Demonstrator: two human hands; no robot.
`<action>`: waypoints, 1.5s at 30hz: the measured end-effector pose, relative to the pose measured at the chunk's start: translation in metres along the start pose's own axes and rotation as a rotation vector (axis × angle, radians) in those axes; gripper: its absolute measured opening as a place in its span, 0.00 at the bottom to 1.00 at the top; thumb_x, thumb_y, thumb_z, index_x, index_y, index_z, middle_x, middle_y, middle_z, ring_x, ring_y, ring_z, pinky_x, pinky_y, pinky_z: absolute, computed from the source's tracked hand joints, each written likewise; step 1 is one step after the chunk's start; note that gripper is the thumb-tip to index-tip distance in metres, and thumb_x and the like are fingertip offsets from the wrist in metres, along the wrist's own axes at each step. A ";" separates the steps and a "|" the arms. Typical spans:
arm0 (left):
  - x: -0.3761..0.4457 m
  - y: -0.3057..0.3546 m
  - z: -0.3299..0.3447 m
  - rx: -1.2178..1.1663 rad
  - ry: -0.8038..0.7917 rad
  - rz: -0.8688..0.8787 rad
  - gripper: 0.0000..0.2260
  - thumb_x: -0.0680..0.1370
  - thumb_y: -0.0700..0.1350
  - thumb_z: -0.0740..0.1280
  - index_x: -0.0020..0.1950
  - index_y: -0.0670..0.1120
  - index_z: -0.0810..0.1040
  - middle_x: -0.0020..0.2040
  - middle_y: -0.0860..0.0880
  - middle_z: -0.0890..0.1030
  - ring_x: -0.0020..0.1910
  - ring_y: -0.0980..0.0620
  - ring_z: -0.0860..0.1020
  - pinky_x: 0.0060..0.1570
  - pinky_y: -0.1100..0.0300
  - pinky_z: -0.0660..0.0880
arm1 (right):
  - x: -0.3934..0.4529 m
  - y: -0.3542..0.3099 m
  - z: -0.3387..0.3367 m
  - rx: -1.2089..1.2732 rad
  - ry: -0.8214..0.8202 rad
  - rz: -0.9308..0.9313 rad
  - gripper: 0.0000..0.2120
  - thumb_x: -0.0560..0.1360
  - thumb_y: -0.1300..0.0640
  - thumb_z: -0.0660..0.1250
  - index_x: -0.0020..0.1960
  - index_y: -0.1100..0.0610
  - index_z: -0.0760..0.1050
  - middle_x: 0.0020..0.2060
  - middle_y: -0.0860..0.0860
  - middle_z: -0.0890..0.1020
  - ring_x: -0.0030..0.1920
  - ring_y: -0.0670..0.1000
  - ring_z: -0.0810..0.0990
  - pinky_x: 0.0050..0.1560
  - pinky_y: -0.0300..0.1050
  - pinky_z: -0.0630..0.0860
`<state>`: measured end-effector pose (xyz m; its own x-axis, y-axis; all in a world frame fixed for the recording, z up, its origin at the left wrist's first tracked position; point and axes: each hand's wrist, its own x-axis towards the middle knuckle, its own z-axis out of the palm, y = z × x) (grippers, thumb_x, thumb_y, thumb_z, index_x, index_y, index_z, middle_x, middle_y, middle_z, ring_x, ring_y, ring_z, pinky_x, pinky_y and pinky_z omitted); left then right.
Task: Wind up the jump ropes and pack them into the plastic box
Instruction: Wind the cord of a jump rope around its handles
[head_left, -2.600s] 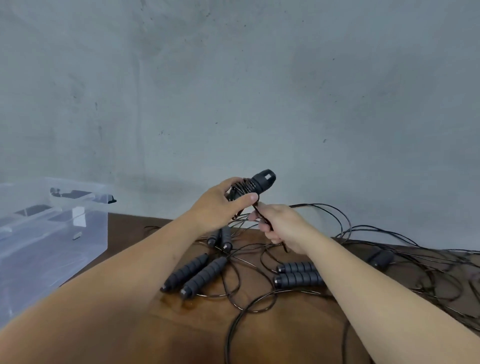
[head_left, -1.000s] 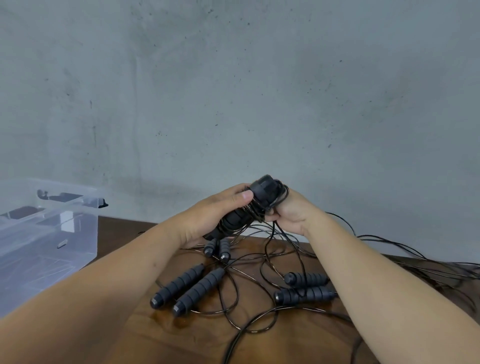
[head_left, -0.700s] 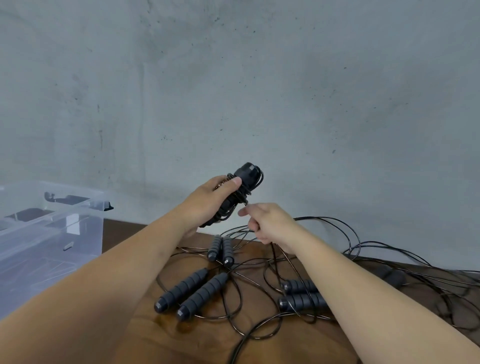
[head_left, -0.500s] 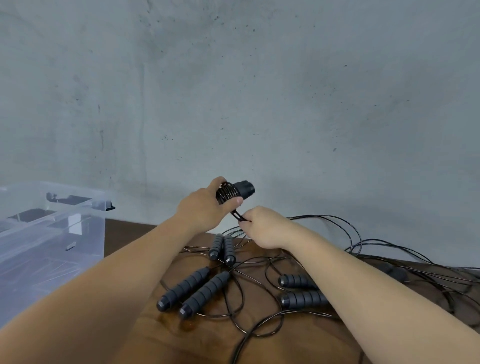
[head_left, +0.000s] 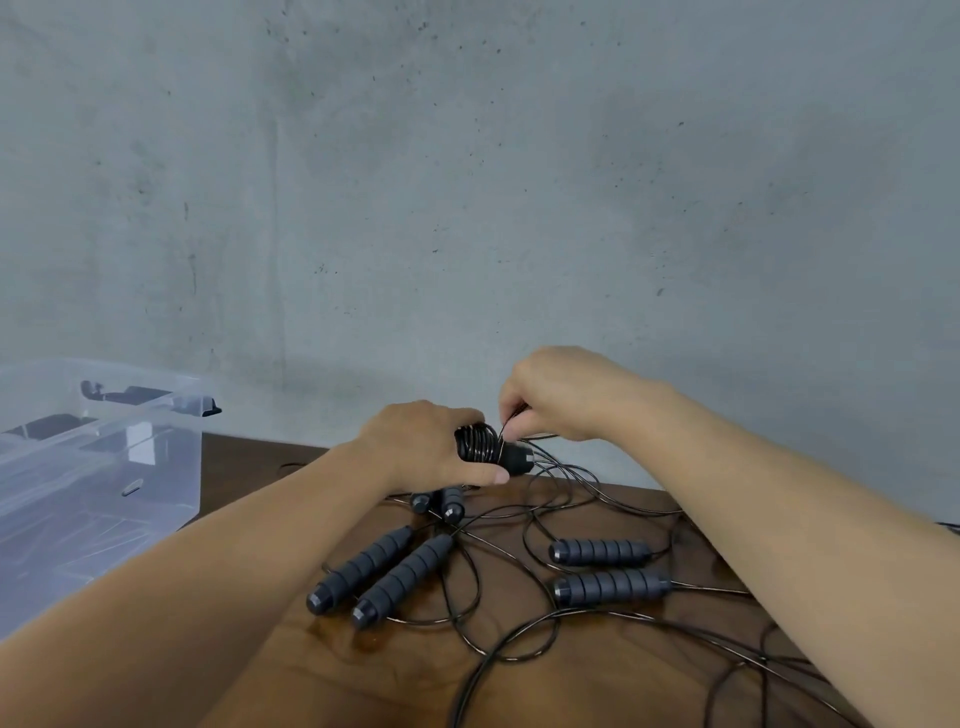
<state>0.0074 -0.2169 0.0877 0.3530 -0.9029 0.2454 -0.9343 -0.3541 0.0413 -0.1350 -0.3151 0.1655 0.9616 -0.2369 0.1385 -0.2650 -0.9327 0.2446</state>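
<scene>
My left hand (head_left: 421, 449) grips a pair of dark jump rope handles (head_left: 493, 451) with thin black cord coiled round them, held a little above the table. My right hand (head_left: 558, 392) is just above and right of the bundle, pinching the cord (head_left: 506, 428) where it meets the coils. Loose cord (head_left: 571, 486) trails from the bundle down to the right. The clear plastic box (head_left: 98, 467) stands at the left, open at the top.
On the brown wooden table (head_left: 597, 675) lie more grey ribbed handles: a pair (head_left: 382, 574) under my left forearm, another pair (head_left: 605, 569) to the right, two ends (head_left: 441, 501) below the bundle. Tangled black cords spread rightwards. A concrete wall rises behind.
The bundle has dropped lower, closer to the table. My right hand rose from below the bundle to above it, carrying the cord over the handles in another turn.
</scene>
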 end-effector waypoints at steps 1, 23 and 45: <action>-0.001 -0.001 0.000 -0.087 -0.029 0.026 0.31 0.67 0.77 0.60 0.64 0.61 0.72 0.45 0.56 0.78 0.47 0.53 0.76 0.43 0.57 0.70 | 0.001 0.004 0.000 0.041 0.001 -0.004 0.09 0.73 0.46 0.72 0.49 0.49 0.84 0.41 0.46 0.84 0.44 0.48 0.80 0.43 0.44 0.76; -0.001 -0.008 0.009 -1.537 -0.272 -0.128 0.31 0.73 0.62 0.64 0.61 0.35 0.78 0.53 0.34 0.82 0.46 0.40 0.82 0.56 0.47 0.77 | -0.011 0.015 0.066 1.336 -0.016 0.285 0.11 0.82 0.65 0.56 0.49 0.59 0.76 0.37 0.54 0.78 0.36 0.50 0.79 0.41 0.42 0.82; 0.005 0.041 0.039 -0.323 0.210 -0.195 0.36 0.75 0.65 0.60 0.78 0.52 0.54 0.71 0.52 0.65 0.66 0.48 0.71 0.60 0.52 0.70 | 0.023 -0.001 0.110 1.594 0.198 0.789 0.16 0.80 0.49 0.64 0.47 0.63 0.76 0.33 0.56 0.77 0.25 0.52 0.71 0.22 0.41 0.67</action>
<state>-0.0271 -0.2451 0.0525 0.5381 -0.7453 0.3936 -0.8304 -0.3887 0.3992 -0.1049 -0.3499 0.0628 0.6003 -0.7912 -0.1166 -0.1785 0.0096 -0.9839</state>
